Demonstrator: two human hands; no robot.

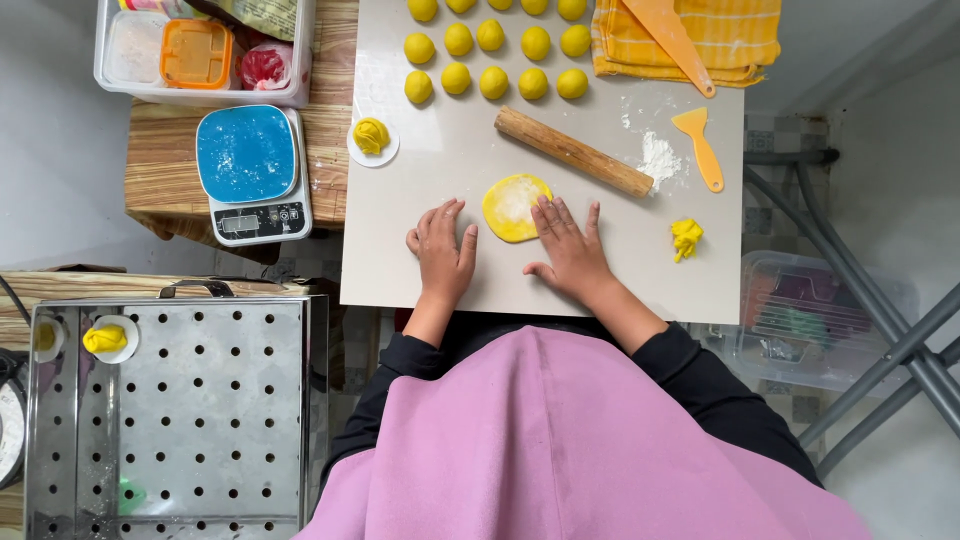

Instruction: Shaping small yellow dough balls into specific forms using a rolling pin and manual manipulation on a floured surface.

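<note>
A flattened yellow dough disc (pixel 512 205) dusted with flour lies on the pale work board (pixel 420 260). My right hand (pixel 568 250) rests flat with its fingertips on the disc's right edge. My left hand (pixel 443 250) lies palm down on the board just left of the disc, fingers apart, holding nothing. A wooden rolling pin (pixel 573 151) lies diagonally just beyond the disc. Several yellow dough balls (pixel 494 82) sit in rows at the far end of the board.
A small flour pile (pixel 655 157), an orange scraper (pixel 701 146) and a shaped yellow dough piece (pixel 686 238) lie at right. A shaped piece on a paper round (pixel 371 137) sits near a blue-topped scale (pixel 250 170). A perforated steel steamer tray (pixel 190 400) stands lower left.
</note>
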